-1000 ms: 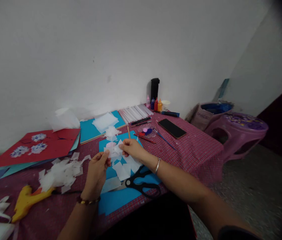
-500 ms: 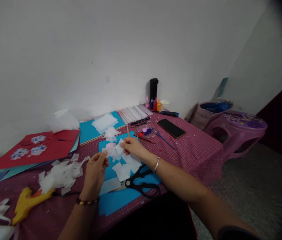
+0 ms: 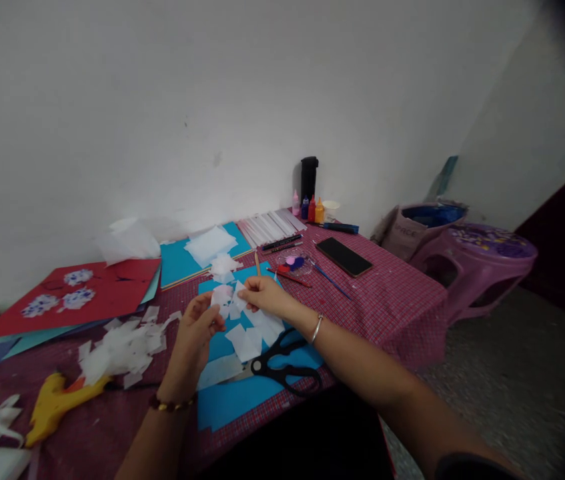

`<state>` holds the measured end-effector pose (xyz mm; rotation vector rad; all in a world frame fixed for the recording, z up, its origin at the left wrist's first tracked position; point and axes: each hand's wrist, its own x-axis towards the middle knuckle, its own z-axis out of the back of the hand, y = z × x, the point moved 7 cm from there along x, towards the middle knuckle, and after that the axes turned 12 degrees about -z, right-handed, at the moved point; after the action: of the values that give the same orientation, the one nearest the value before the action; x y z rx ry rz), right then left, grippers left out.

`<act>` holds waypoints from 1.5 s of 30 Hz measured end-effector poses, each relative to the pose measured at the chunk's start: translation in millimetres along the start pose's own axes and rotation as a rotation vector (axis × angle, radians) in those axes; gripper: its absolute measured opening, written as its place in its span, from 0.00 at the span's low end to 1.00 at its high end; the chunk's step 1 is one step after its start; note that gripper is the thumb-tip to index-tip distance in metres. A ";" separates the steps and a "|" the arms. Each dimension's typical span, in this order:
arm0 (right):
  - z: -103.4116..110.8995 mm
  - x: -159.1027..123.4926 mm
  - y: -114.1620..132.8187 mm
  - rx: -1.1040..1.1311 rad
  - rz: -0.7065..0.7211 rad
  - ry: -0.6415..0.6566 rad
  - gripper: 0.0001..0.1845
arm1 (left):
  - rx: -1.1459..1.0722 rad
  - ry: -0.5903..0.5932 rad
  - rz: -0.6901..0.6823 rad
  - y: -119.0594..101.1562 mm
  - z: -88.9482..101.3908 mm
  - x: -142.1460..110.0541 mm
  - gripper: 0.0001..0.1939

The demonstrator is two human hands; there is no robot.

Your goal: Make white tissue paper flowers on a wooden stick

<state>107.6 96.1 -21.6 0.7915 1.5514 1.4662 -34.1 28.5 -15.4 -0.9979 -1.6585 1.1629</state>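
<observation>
I have my right hand pinching white paper above the blue sheet, scissors nearer me than those fingers, while my left hand curls loosely beside it, whether gripping I cannot tell, leaving one sure hold.

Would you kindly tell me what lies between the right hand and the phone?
In the head view, a red pencil, paint palette and blue brush lie between the right hand and phone.

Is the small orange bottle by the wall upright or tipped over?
Upright: the orange bottle stands with its narrow nozzle pointing up, beside the red bottle.
</observation>
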 end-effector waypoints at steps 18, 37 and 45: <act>-2.5 -4.4 6.0 -0.010 0.056 -0.009 0.12 | 0.790 0.062 -0.324 -8.3 -2.2 4.1 0.11; 1.0 -10.1 13.2 -0.505 0.219 -0.141 0.08 | 0.140 0.236 -0.161 -11.6 -4.4 3.5 0.24; 3.1 -15.2 23.0 -0.539 0.289 -0.179 0.09 | 0.129 0.009 -0.416 -31.7 13.8 10.0 0.30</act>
<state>114.8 86.9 3.5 0.8095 0.8661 1.8544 -54.4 26.1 14.2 -0.5415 -1.6606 0.9668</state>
